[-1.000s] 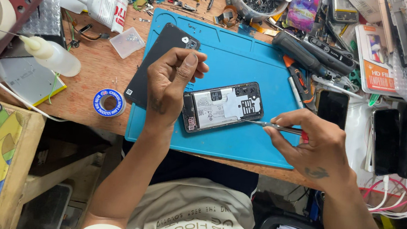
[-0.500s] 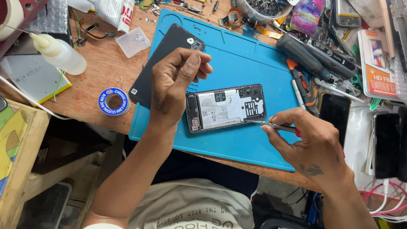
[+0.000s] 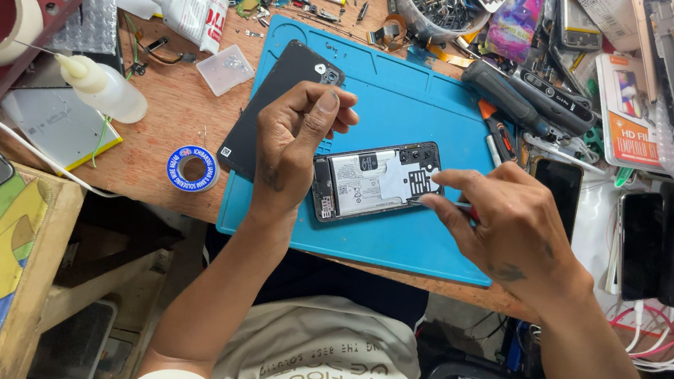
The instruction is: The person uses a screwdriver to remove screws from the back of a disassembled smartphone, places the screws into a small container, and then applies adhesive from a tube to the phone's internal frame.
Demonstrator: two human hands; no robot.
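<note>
Shift: right hand (image 3: 507, 222) has been brought leftward onto the phone's upper end since the earlier frames.
Left hand (image 3: 296, 140): laid half-curled on the opened phone (image 3: 375, 181), steadying it, nothing gripped.
Phone: set on the blue mat (image 3: 412, 98), back cover (image 3: 275, 105) put aside.
Right hand: pinched around a thin tool (image 3: 467, 209), tip kept on the internals.

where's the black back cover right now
In the head view, the black back cover lies on the blue mat's left edge, just behind the left hand.
</note>
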